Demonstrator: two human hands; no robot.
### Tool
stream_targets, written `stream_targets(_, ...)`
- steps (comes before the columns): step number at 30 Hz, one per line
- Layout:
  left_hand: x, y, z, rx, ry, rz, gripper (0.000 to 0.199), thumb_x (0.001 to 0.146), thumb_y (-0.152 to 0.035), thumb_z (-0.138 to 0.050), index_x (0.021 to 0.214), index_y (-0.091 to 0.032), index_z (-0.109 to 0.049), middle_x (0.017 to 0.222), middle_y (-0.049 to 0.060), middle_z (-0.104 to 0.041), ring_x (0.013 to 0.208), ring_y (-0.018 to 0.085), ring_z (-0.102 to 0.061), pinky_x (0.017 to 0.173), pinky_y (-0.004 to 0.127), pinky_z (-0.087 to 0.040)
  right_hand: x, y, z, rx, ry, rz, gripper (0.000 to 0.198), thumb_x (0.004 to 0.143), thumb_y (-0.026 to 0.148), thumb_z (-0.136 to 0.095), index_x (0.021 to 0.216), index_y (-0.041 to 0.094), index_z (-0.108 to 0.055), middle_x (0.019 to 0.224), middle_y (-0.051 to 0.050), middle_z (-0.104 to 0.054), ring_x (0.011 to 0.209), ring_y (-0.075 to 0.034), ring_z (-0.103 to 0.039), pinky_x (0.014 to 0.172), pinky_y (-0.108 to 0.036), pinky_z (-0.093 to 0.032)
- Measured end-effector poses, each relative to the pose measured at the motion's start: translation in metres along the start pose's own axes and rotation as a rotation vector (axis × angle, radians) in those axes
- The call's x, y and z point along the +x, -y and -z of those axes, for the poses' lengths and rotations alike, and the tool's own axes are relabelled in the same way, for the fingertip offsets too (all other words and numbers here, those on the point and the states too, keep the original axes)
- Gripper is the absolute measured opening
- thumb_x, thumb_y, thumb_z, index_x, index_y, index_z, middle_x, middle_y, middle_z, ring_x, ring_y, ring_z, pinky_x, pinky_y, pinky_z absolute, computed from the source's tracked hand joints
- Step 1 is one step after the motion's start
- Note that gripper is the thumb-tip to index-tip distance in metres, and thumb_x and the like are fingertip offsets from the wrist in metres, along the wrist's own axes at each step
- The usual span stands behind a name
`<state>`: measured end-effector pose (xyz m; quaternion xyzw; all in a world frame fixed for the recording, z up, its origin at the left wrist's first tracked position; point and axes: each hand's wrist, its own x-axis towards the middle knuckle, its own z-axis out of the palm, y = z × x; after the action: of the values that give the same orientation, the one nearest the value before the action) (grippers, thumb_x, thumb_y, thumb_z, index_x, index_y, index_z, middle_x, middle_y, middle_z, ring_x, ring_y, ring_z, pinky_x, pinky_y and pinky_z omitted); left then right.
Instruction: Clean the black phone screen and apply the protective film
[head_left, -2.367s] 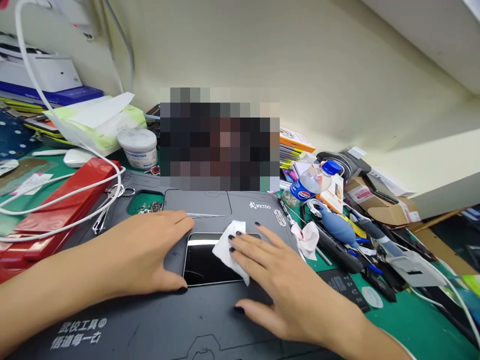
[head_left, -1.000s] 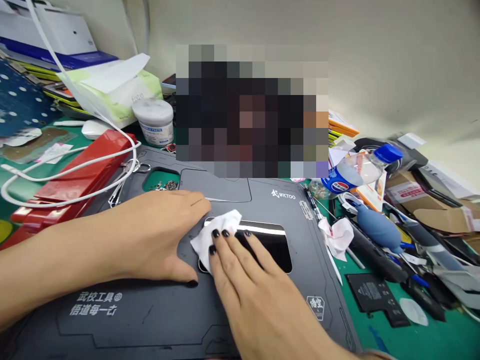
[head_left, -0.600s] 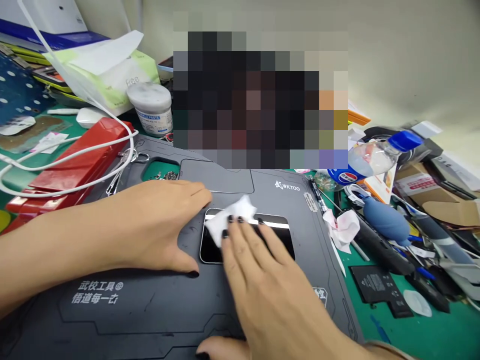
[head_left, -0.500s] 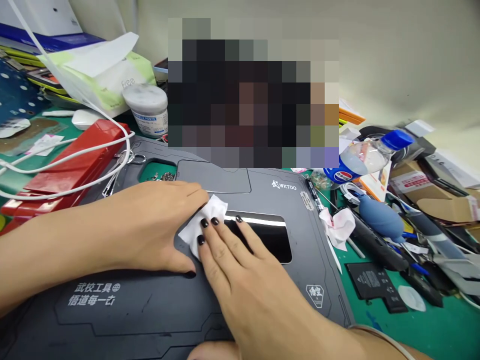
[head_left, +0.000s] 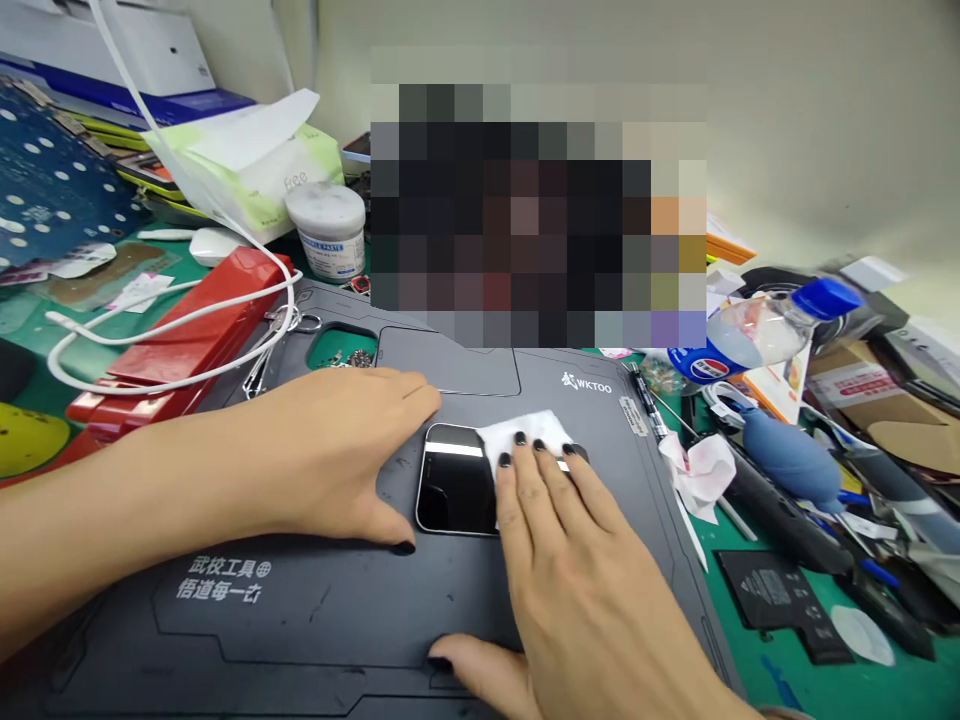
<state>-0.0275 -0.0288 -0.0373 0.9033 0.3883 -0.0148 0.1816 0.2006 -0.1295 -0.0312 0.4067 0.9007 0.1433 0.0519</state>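
In the head view, a phone (head_left: 456,490) lies on the grey mat (head_left: 337,625). The right hand (head_left: 574,555), fingers flat, presses a tissue (head_left: 531,428) onto its right part; the left hand (head_left: 352,455), thumb and fingers parted, curves beside its left end.

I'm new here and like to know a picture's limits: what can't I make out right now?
All in the head view:
- The right part of the phone: mostly covered by the white tissue and the right hand.
- The small metal parts: too tiny to identify.
- The yellow thing: cut off by the left edge.
- The upper middle: masked by pixelation.
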Motion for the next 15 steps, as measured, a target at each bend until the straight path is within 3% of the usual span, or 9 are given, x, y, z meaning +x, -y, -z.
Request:
stream_targets(3,-0.002,0.002,-0.005,-0.014,-0.058,-0.037,0.058,0.061,-0.054,-0.089,0.102,-0.023,-0.062,0.104,0.008,-0.073,0.095,0.034,-0.071,0.076,0.042,-0.054,0.015,-0.002,0.003,0.172,0.027,0.093,0.101,0.099,0.080,-0.039,0.141,-0.008,-0.065,0.149,-0.036,-0.059,0.139,-0.051,-0.060,0.111,-0.065,-0.053)
stream_targets(7,-0.004,0.006,-0.014,-0.091,-0.133,-0.074,0.035,0.067,-0.042,-0.077,0.094,-0.026,-0.060,0.094,0.005,-0.072,0.087,0.031,-0.071,0.072,0.041,-0.053,0.020,0.001,0.002,0.238,0.053,0.207,0.057,0.113,0.038,-0.034,0.151,0.005,-0.060,0.160,-0.019,-0.056,0.149,-0.035,-0.054,0.118,-0.056,-0.049)
stream_targets(9,-0.004,0.006,-0.014,-0.096,-0.127,-0.041,0.031,0.067,-0.042,-0.074,0.089,-0.028,-0.058,0.092,0.005,-0.072,0.084,0.030,-0.070,0.069,0.041,-0.052,0.014,0.005,-0.001,0.203,-0.011,0.236,0.051,0.112,0.022,-0.028,0.147,0.010,-0.065,0.157,-0.014,-0.062,0.143,-0.030,-0.060,0.114,-0.050,-0.054)
stream_targets(12,-0.003,0.003,-0.010,-0.078,-0.052,0.020,0.038,0.060,-0.044,-0.077,0.089,-0.028,-0.058,0.099,0.007,-0.074,0.090,0.035,-0.072,0.073,0.045,-0.054,-0.004,0.013,-0.005,0.124,-0.094,0.207,0.048,0.110,0.015,-0.032,0.136,0.010,-0.072,0.142,-0.014,-0.073,0.127,-0.028,-0.072,0.103,-0.045,-0.061)
stream_targets(15,-0.005,0.002,-0.009,-0.069,0.007,0.039,0.042,0.060,-0.047,-0.076,0.093,-0.028,-0.059,0.105,0.010,-0.074,0.094,0.040,-0.072,0.074,0.051,-0.057,-0.021,0.019,-0.001,0.066,-0.047,0.062,0.040,0.105,0.011,-0.046,0.135,0.006,-0.072,0.135,-0.019,-0.076,0.120,-0.031,-0.076,0.105,-0.045,-0.059)
